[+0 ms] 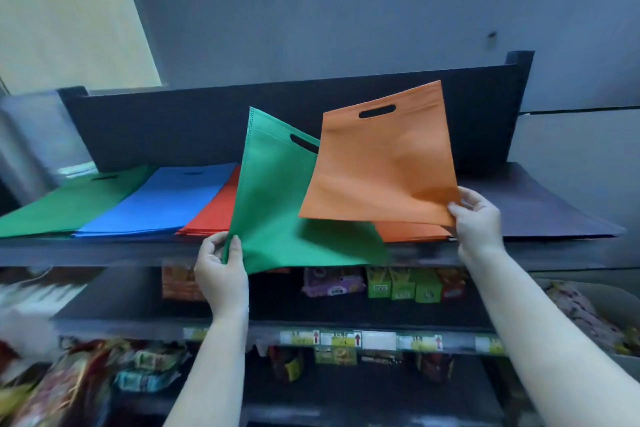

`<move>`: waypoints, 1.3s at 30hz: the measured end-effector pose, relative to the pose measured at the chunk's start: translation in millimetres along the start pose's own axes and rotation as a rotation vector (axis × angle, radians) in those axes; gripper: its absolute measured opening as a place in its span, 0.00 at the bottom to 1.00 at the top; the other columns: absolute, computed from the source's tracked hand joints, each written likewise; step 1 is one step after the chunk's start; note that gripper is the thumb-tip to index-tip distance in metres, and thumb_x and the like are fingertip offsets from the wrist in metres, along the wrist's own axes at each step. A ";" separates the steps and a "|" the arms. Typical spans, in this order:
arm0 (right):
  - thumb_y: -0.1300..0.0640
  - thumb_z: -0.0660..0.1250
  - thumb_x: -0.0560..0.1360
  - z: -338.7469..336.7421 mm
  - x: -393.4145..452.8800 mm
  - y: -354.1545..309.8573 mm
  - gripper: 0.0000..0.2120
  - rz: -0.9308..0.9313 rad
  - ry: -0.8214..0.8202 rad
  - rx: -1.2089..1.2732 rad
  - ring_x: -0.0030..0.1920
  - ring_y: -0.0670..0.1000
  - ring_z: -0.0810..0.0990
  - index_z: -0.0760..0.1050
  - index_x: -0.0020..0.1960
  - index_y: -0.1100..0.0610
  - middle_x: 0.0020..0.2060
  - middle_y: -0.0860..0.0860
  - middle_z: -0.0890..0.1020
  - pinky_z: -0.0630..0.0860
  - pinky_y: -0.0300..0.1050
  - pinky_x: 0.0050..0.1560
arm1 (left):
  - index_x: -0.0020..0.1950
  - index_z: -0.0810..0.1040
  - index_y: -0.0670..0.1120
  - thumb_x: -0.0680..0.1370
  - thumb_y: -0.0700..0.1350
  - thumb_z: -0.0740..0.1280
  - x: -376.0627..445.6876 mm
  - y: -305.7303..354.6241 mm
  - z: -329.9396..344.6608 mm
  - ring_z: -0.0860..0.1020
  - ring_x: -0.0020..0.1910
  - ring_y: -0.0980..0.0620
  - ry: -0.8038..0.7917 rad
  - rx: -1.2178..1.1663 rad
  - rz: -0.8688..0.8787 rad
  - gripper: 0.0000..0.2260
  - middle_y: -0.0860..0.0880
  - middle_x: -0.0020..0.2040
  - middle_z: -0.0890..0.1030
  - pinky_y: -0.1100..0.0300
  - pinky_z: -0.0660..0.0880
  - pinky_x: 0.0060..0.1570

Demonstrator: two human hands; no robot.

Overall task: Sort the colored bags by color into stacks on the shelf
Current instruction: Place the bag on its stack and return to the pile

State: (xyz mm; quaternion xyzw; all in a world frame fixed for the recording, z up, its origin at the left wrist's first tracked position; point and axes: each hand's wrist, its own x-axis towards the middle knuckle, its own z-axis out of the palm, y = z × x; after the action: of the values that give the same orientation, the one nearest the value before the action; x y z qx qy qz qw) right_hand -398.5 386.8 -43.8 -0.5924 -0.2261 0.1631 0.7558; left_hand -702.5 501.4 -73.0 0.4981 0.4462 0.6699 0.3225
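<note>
Pinching a green bag (277, 211) in left-hand fingers (235, 253), an orange bag (381, 170) in right-hand fingers (460, 210).

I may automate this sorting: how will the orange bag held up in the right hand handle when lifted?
Probably light: the right hand pinches one corner of the orange bag and it stays raised. Likely fairly stiff, since it stands almost flat with only shallow creases. Held this way, it could sway.
</note>
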 end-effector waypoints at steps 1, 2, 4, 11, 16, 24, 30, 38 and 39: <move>0.69 0.60 0.77 3.7 6.5 0.3 0.13 0.001 0.001 -0.045 0.39 0.50 0.78 0.77 0.53 0.54 0.44 0.50 0.81 0.78 0.39 0.34 | 0.45 0.75 0.48 0.78 0.38 0.66 2.3 -1.9 -4.1 0.78 0.49 0.49 -0.001 0.033 0.011 0.05 0.50 0.43 0.79 0.57 0.73 0.48; 0.69 0.61 0.76 7.6 15.0 2.1 0.14 0.005 0.012 -0.118 0.42 0.52 0.78 0.77 0.53 0.53 0.47 0.52 0.81 0.77 0.43 0.38 | 0.46 0.75 0.46 0.78 0.38 0.66 3.8 -4.3 -8.8 0.78 0.50 0.49 0.002 0.073 0.018 0.04 0.48 0.44 0.80 0.56 0.73 0.49; 0.68 0.61 0.75 13.6 27.8 6.9 0.14 -0.002 0.015 -0.305 0.48 0.55 0.78 0.78 0.55 0.56 0.51 0.55 0.81 0.74 0.46 0.45 | 0.48 0.75 0.44 0.78 0.37 0.66 3.1 -5.1 -16.0 0.77 0.50 0.51 0.012 0.145 0.031 0.03 0.48 0.46 0.79 0.58 0.71 0.49; 0.69 0.59 0.74 18.6 33.4 9.1 0.14 -0.085 -0.078 -0.888 0.56 0.64 0.76 0.77 0.57 0.68 0.55 0.64 0.80 0.73 0.50 0.51 | 0.52 0.77 0.38 0.78 0.37 0.65 -4.0 0.9 -36.7 0.75 0.49 0.53 0.066 0.272 0.081 0.04 0.47 0.47 0.78 0.63 0.69 0.47; 0.65 0.61 0.75 27.5 23.8 -1.1 0.17 -0.218 -0.221 -1.199 0.61 0.61 0.71 0.70 0.63 0.62 0.62 0.60 0.73 0.70 0.50 0.50 | 0.52 0.77 0.41 0.78 0.39 0.66 -1.9 10.9 -54.8 0.76 0.50 0.53 0.111 0.269 0.147 0.04 0.49 0.48 0.78 0.62 0.69 0.48; 0.53 0.66 0.77 113.4 -44.0 -21.2 0.17 -0.440 -0.688 -0.850 0.57 0.50 0.76 0.75 0.64 0.58 0.60 0.53 0.79 0.71 0.42 0.56 | 0.49 0.76 0.48 0.78 0.44 0.67 18.5 26.9 -83.0 0.78 0.44 0.61 0.267 0.217 0.178 0.01 0.47 0.47 0.80 0.71 0.71 0.41; 0.49 0.67 0.76 193.8 -76.9 -16.0 0.26 -0.268 -0.817 -0.705 0.62 0.55 0.74 0.69 0.68 0.62 0.63 0.57 0.76 0.70 0.48 0.63 | 0.44 0.76 0.52 0.78 0.43 0.68 57.2 32.1 -121.1 0.78 0.41 0.60 0.380 0.043 0.094 0.05 0.52 0.43 0.80 0.69 0.73 0.40; 0.69 0.67 0.74 309.9 -104.0 10.2 0.17 0.079 -0.832 -0.333 0.47 0.55 0.79 0.71 0.63 0.70 0.54 0.64 0.79 0.77 0.42 0.42 | 0.43 0.77 0.52 0.77 0.41 0.68 140.2 -0.3 -190.3 0.80 0.44 0.55 0.385 -0.091 0.000 0.07 0.53 0.43 0.82 0.65 0.76 0.39; 0.72 0.66 0.74 326.0 -108.5 12.0 0.15 0.083 -0.827 -0.300 0.45 0.55 0.79 0.72 0.61 0.71 0.53 0.64 0.80 0.77 0.41 0.39 | 0.43 0.77 0.53 0.77 0.41 0.68 153.8 -4.6 -199.9 0.80 0.44 0.53 0.380 -0.079 -0.005 0.07 0.53 0.44 0.82 0.62 0.76 0.41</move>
State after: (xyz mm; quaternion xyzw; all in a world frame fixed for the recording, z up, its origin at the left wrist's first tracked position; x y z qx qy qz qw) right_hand -664.3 601.8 -7.8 -0.5892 -0.5068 0.3821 0.5000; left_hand -939.0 582.8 -40.0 0.3484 0.4737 0.7682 0.2532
